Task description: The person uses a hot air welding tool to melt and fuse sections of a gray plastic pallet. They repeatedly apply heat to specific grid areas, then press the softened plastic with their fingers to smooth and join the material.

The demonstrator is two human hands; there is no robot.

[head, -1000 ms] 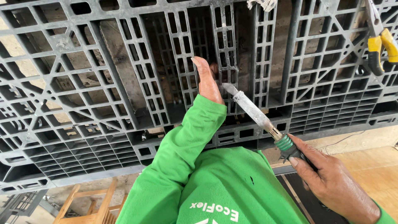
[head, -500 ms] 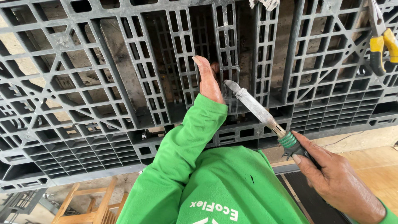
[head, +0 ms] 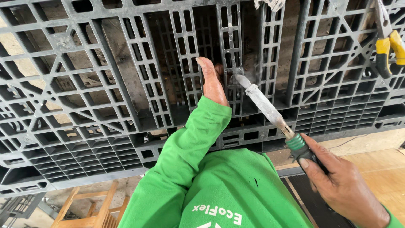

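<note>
A dark grey plastic pallet [head: 105, 105] stands on edge and fills the far part of the view, its grid of ribs and slots facing the person. The left hand [head: 211, 82], coming out of a green sleeve [head: 185, 143], lies flat against a rib near the middle, fingers straight and together, holding nothing. Just right of it the right hand [head: 341, 185] is wrapped around the dark handle of a soldering iron [head: 270, 109], whose long metal blade slants up and left so that its tip meets the rib beside the left hand; a faint wisp of smoke shows there. Through the slots, brown boards sit behind the pallet. Yellow-handled pliers [head: 390, 46] hang in the grid at the far right, well apart from both hands. A wooden frame [head: 90, 211] lies near left, below the pallet.
</note>
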